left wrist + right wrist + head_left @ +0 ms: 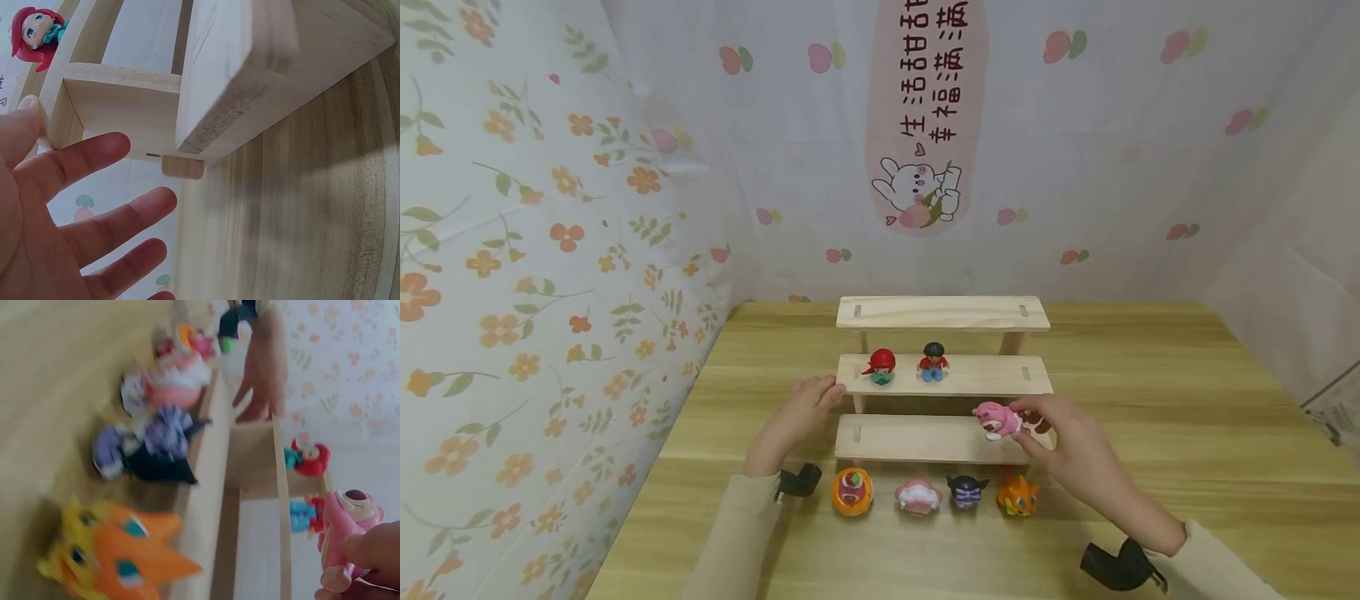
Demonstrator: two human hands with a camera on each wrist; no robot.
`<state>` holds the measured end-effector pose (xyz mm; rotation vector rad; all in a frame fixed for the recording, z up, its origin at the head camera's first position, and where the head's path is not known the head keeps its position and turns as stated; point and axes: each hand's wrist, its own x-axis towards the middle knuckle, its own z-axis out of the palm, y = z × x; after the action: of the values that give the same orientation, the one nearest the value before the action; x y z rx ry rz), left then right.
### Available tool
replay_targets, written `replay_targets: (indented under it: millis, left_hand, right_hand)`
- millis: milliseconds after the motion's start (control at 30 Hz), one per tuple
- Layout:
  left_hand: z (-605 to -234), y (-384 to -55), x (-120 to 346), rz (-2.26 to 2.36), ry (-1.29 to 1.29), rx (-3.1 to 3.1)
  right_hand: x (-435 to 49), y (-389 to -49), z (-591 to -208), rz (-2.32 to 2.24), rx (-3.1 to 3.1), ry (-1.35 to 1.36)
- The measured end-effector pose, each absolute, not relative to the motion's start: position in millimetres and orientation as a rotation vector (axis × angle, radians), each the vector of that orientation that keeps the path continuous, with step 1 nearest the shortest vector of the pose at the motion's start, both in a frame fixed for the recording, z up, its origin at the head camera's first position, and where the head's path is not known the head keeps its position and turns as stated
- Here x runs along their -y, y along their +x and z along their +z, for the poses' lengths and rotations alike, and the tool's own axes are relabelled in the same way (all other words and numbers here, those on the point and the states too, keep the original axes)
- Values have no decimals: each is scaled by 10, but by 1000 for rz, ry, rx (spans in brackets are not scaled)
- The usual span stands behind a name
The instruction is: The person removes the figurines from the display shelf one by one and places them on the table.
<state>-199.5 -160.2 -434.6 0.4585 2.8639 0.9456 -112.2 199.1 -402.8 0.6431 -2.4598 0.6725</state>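
Observation:
Between the thumb and fingers of my right hand (1071,442), a pink bear figurine (997,419) is pinched above the right part of the lowest board of a three-step wooden shelf (917,439). Its pink body and dark nose show close up in the right wrist view. At the shelf's left side is my left hand (801,417), thumb against the end of the middle board and the other fingers spread (134,212). On that middle board stand a red-haired figurine (882,367) and a black-haired figurine in a red top (933,363).
Along the shelf's front lie an orange round toy with a strawberry (852,492), a pink-and-white toy (918,497), a black-and-purple toy (967,492) and an orange pointed-eared toy (1018,497). Patterned cloth (775,150) hangs behind the wooden table (1165,400).

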Motion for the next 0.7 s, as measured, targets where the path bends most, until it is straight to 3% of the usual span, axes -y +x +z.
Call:
replay_targets:
  millis: [700]
  left_hand:
    - [-4342,-1980,1578,938,445,-2870]
  right_hand:
    - [-1918,-372,-4536,805,2459,736]
